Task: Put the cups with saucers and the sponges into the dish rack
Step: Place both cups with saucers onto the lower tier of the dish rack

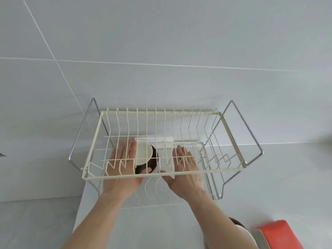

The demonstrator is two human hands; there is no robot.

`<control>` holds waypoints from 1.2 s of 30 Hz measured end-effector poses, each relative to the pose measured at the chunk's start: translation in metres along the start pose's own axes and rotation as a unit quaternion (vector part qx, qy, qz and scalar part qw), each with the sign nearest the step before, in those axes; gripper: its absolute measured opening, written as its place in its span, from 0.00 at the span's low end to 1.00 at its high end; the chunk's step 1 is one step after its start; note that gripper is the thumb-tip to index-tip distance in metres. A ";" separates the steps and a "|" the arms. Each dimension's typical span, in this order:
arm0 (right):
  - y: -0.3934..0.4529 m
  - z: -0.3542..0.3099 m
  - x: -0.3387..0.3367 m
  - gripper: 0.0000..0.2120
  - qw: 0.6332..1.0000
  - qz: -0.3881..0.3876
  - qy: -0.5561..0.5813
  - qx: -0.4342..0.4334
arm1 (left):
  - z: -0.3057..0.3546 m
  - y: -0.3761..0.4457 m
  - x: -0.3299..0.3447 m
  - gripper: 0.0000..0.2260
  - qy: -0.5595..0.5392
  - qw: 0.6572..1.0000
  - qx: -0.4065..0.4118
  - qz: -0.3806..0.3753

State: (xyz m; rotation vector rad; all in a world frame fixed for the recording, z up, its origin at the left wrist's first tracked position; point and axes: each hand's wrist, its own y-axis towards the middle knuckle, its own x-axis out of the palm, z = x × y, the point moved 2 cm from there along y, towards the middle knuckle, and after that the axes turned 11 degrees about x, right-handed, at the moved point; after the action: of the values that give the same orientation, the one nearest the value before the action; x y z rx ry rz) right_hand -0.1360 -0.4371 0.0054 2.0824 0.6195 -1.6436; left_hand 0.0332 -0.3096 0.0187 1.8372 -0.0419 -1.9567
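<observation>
The white wire dish rack [231, 169] has two tiers on chrome legs. Both hands reach under the upper tier. A brown cup [154, 159] with a cream saucer [143, 154] stands tilted on its side on the lower tier. My left hand [124, 166] holds it, fingers flat along the saucer and thumb on the cup. My right hand [183, 166] lies flat just right of the cup, fingers straight, thumb pointing at the cup's lower side. A second brown cup with cream saucer [239, 229] sits at the bottom right, partly behind my right forearm. A red sponge [280, 234] lies beside it.
The rack stands on a pale grey counter [45, 177] against a grey tiled wall [161, 51]. Its chrome side frames [77, 141] stick out left and right. A white mat [161, 221] lies under the rack's front.
</observation>
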 end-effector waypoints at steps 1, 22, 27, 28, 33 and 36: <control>-0.010 0.006 -0.004 0.47 1.000 -0.003 0.012 0.004 | 0.008 -0.005 -0.002 0.41 0.003 1.000 -0.009 -0.020; -0.180 0.171 -0.038 0.43 0.979 -0.036 0.088 0.181 | 0.204 -0.098 0.024 0.46 -0.148 0.970 0.029 -0.192; -0.202 0.191 -0.035 0.41 0.943 -0.080 0.160 0.282 | 0.237 -0.108 0.034 0.47 -0.256 0.937 -0.054 -0.234; -0.206 0.194 -0.032 0.40 0.933 -0.093 0.178 0.299 | 0.241 -0.110 0.036 0.46 -0.273 0.930 -0.068 -0.237; -0.218 0.200 -0.020 0.24 0.904 -0.085 0.247 0.338 | 0.258 -0.118 0.050 0.45 -0.361 0.881 -0.145 -0.267; -0.220 0.202 -0.016 0.24 0.882 -0.084 0.282 0.369 | 0.263 -0.120 0.057 0.46 -0.393 0.856 -0.179 -0.285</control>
State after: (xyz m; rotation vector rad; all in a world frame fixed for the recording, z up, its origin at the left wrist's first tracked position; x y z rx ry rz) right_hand -0.4259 -0.3744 -0.0331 3.2091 0.3635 -1.4867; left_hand -0.2547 -0.2953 -0.0448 0.7516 0.6353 -2.7614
